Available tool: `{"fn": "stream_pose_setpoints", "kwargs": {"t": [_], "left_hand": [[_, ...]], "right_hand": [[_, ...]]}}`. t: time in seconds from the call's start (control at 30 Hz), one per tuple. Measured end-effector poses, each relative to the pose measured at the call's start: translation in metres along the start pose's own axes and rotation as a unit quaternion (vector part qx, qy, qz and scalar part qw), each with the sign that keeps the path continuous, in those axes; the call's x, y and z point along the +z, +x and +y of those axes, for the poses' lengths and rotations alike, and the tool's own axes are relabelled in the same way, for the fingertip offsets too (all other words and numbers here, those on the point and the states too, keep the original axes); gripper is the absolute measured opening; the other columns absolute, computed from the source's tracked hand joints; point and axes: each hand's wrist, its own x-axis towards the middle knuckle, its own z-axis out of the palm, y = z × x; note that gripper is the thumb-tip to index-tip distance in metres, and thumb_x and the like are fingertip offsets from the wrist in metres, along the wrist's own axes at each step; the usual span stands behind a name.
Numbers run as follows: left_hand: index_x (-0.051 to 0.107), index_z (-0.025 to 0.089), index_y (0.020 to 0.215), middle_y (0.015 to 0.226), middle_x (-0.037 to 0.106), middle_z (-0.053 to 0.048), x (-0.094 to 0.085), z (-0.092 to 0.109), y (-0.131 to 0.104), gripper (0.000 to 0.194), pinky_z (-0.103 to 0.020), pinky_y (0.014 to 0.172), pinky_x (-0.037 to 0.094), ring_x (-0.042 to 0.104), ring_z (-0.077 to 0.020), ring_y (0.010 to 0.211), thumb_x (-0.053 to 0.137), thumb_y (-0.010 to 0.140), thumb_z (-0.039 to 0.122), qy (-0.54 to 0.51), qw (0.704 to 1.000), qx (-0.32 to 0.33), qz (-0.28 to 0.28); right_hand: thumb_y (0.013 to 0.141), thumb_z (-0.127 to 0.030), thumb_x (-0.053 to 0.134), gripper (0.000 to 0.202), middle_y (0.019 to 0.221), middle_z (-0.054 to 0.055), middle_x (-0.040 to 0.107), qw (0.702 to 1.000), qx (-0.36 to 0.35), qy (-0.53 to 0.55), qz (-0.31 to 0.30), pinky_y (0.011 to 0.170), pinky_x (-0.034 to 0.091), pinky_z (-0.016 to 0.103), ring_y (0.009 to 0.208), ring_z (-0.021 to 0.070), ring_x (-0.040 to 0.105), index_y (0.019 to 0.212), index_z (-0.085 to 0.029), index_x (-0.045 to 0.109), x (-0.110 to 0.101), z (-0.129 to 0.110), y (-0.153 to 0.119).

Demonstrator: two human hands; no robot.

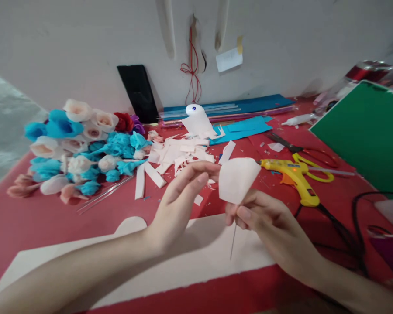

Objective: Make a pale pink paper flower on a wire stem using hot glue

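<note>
Near the middle of the view, a pale paper petal (238, 179) stands on a thin wire stem (233, 244) that points down. The fingers of my right hand (265, 222) are closed round the petal's base and the top of the stem. My left hand (181, 200) is to the left of the petal, thumb and fingers curved and apart; its fingertips come close to the petal's left edge, and I cannot tell if they touch it. Beneath both hands lies a long sheet of pale paper (170, 266) on the red table (144, 209).
Blue, white and pink paper flowers (118, 144) are heaped at the left, near thin wires (106, 194). Pale paper scraps (180, 152) lie behind my hands. A yellow glue gun (296, 176), scissors (314, 157) and a green board (363, 135) are at the right. A black phone (138, 91) leans on the wall.
</note>
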Motion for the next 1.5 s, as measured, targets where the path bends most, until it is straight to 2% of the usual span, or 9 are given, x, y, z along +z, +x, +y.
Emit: {"fn": "stream_pose_setpoints", "kwargs": {"t": [0.3, 0.47, 0.6, 0.83, 1.03, 1.13, 1.23, 1.4, 1.5], "left_hand": [[0.070, 0.021, 0.072, 0.064, 0.067, 0.003, -0.016, 0.001, 0.021, 0.012, -0.023, 0.074, 0.049, 0.061, -0.0094, 0.066, 0.063, 0.080, 0.024, 0.141, 0.987, 0.064, 0.035], [0.063, 0.020, 0.059, 0.052, 0.063, 0.007, -0.015, 0.008, 0.016, 0.017, -0.034, 0.095, 0.044, 0.056, -0.0078, 0.052, 0.069, 0.074, 0.024, 0.208, 0.971, 0.115, 0.005], [0.058, 0.019, 0.063, 0.060, 0.064, 0.006, -0.010, 0.010, 0.009, 0.024, -0.039, 0.107, 0.031, 0.058, -0.0078, 0.060, 0.055, 0.086, 0.026, 0.275, 0.944, 0.171, -0.063], [0.057, 0.020, 0.094, 0.075, 0.063, 0.003, -0.007, 0.007, 0.000, 0.018, -0.034, 0.105, 0.034, 0.061, -0.0080, 0.072, 0.040, 0.092, 0.017, 0.320, 0.928, 0.160, -0.102], [0.063, 0.018, 0.084, 0.078, 0.070, 0.000, -0.006, 0.013, 0.001, 0.010, -0.035, 0.095, 0.041, 0.064, -0.0120, 0.074, 0.068, 0.075, 0.018, 0.363, 0.885, 0.266, -0.122], [0.065, 0.018, 0.079, 0.075, 0.071, 0.001, -0.005, 0.016, 0.000, 0.007, -0.034, 0.094, 0.042, 0.063, -0.0108, 0.070, 0.068, 0.075, 0.012, 0.361, 0.878, 0.293, -0.114], [0.064, 0.018, 0.077, 0.073, 0.070, 0.002, -0.005, 0.016, 0.000, 0.006, -0.034, 0.095, 0.040, 0.062, -0.0096, 0.069, 0.063, 0.079, 0.012, 0.362, 0.887, 0.265, -0.112], [0.054, 0.017, 0.080, 0.073, 0.060, 0.001, -0.005, 0.011, 0.001, 0.014, -0.025, 0.070, 0.046, 0.058, -0.0094, 0.069, 0.045, 0.090, 0.021, 0.334, 0.924, 0.160, -0.091], [0.054, 0.017, 0.080, 0.076, 0.060, -0.001, -0.005, 0.009, 0.003, 0.022, -0.024, 0.068, 0.046, 0.058, -0.0106, 0.073, 0.038, 0.093, 0.022, 0.321, 0.932, 0.131, -0.110]], "right_hand": [[0.084, -0.032, 0.057, 0.011, 0.073, -0.004, 0.065, 0.995, -0.032, 0.086, 0.036, 0.050, 0.037, 0.019, 0.054, 0.0054, 0.045, 0.076, -0.027, 0.063, -0.001, -0.004, 0.005], [0.085, -0.028, 0.057, 0.011, 0.073, -0.003, 0.065, 0.990, -0.041, 0.128, 0.033, 0.050, 0.038, 0.019, 0.051, 0.0041, 0.048, 0.077, -0.024, 0.063, -0.002, -0.002, 0.006], [0.085, -0.029, 0.056, 0.015, 0.070, -0.002, 0.063, 0.990, -0.026, 0.134, 0.031, 0.051, 0.041, 0.017, 0.050, 0.0033, 0.052, 0.077, -0.020, 0.064, -0.001, -0.001, 0.007], [0.084, -0.028, 0.058, 0.011, 0.074, -0.002, 0.065, 0.989, -0.015, 0.143, 0.031, 0.056, 0.046, 0.017, 0.056, 0.0049, 0.057, 0.080, -0.022, 0.066, -0.001, -0.004, 0.005], [0.083, -0.029, 0.059, 0.010, 0.066, -0.004, 0.065, 0.993, -0.017, 0.110, 0.037, 0.061, 0.046, 0.016, 0.061, 0.0059, 0.059, 0.081, -0.026, 0.068, -0.001, -0.004, 0.005], [0.082, -0.030, 0.060, 0.014, 0.061, -0.003, 0.063, 0.997, -0.020, 0.067, 0.044, 0.063, 0.047, 0.017, 0.061, 0.0068, 0.059, 0.072, -0.024, 0.068, 0.000, -0.005, 0.004], [0.081, -0.029, 0.060, 0.015, 0.061, -0.003, 0.063, 0.997, -0.025, 0.051, 0.057, 0.063, 0.047, 0.017, 0.061, 0.0071, 0.058, 0.070, -0.024, 0.069, 0.001, -0.006, 0.003], [0.083, -0.026, 0.059, 0.010, 0.071, -0.003, 0.066, 0.995, -0.024, 0.081, 0.047, 0.058, 0.047, 0.018, 0.058, 0.0069, 0.058, 0.081, -0.026, 0.069, 0.001, -0.005, 0.004], [0.084, -0.024, 0.057, 0.012, 0.078, -0.001, 0.067, 0.992, -0.033, 0.119, 0.036, 0.057, 0.048, 0.021, 0.058, 0.0080, 0.059, 0.082, -0.025, 0.068, 0.000, -0.003, 0.004]]}}
